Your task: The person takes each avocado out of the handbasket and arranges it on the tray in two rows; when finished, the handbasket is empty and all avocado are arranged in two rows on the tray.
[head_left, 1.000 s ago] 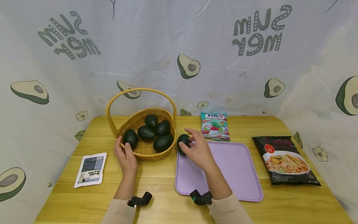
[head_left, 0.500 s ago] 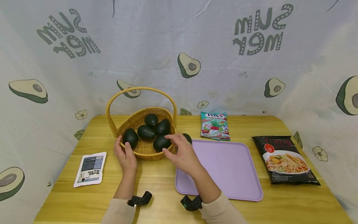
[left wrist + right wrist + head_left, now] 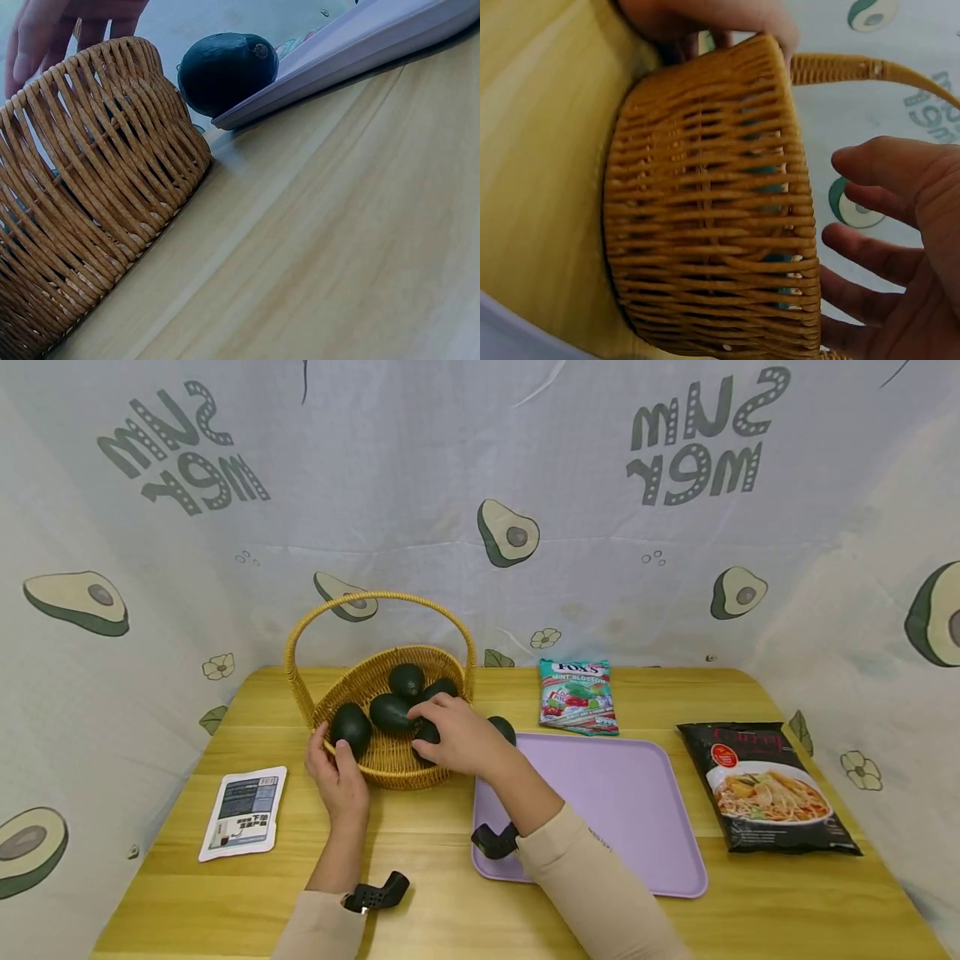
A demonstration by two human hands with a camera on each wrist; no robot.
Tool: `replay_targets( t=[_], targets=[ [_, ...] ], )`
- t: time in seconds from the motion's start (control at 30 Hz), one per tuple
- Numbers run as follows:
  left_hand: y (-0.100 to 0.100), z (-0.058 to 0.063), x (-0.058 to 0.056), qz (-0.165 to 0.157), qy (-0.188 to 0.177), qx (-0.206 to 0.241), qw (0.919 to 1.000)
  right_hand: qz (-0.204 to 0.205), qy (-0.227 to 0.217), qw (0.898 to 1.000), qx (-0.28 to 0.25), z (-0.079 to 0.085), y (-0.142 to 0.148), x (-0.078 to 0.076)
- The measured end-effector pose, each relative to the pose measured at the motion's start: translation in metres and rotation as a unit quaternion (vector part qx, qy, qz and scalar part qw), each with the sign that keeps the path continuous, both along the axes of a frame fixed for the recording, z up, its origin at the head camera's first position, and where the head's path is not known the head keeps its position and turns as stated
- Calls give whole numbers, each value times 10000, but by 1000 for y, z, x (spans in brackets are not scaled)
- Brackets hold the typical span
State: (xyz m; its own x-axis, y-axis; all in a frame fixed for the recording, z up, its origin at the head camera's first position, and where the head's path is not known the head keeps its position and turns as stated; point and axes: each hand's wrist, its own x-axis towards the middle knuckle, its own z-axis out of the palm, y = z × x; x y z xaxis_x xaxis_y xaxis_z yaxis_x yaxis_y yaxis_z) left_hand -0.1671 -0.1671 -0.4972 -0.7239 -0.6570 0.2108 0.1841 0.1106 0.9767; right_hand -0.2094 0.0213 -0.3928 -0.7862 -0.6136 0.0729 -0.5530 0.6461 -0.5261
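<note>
Several dark green avocados lie in a yellow wicker basket with a tall hoop handle. My left hand grips the basket's front-left rim, close to one avocado. Over the basket's right side is my right hand, partly hiding the avocados beneath it. In the right wrist view, the fingers of that hand are spread and bent a little above the rim, with nothing held. Another avocado rests on the near-left corner of the lilac tray in the left wrist view.
The lilac tray lies right of the basket. Behind it is a green candy bag; to its right, a black noodle packet. A white pouch lies at the left. A printed cloth hangs behind the table.
My right hand has moved left from the avocado at the tray's corner to above the avocados in the basket. That avocado stays at the tray. My left hand keeps its grip on the rim.
</note>
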Motion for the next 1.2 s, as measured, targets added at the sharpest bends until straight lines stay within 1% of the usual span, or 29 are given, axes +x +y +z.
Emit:
replay_targets(
  t=[0.1,0.2,0.33,0.47,0.6,0.8,0.93,1.07,1.2],
  targets=[
    [-1,0,0,-25,-32,21,10000,110,-374,9984,405,3,-3,-8],
    [-1,-1,0,-49,-59,26,10000,117,-676,9950,730,2,-6,-12],
    [-2,-1,0,-28,-55,24,10000,105,-781,9915,1036,0,-10,-12],
    [-1,-1,0,6,-61,13,10000,66,-918,9893,1130,-2,-14,-10],
    [-1,-1,1,-13,-80,18,10000,20,-927,9892,1138,-6,-18,-10],
    [-1,-1,0,-30,-113,-22,9999,-134,-773,9876,1358,-9,-25,-11],
    [-2,-1,0,-38,-154,-17,9999,-162,-607,9869,1489,-10,-28,-12],
    [-1,-1,0,-33,-157,23,9999,-224,-478,9885,1414,-12,-29,-10],
    [-1,-2,0,-27,-135,48,9999,-282,-507,9919,1126,-12,-27,-7]
  ],
)
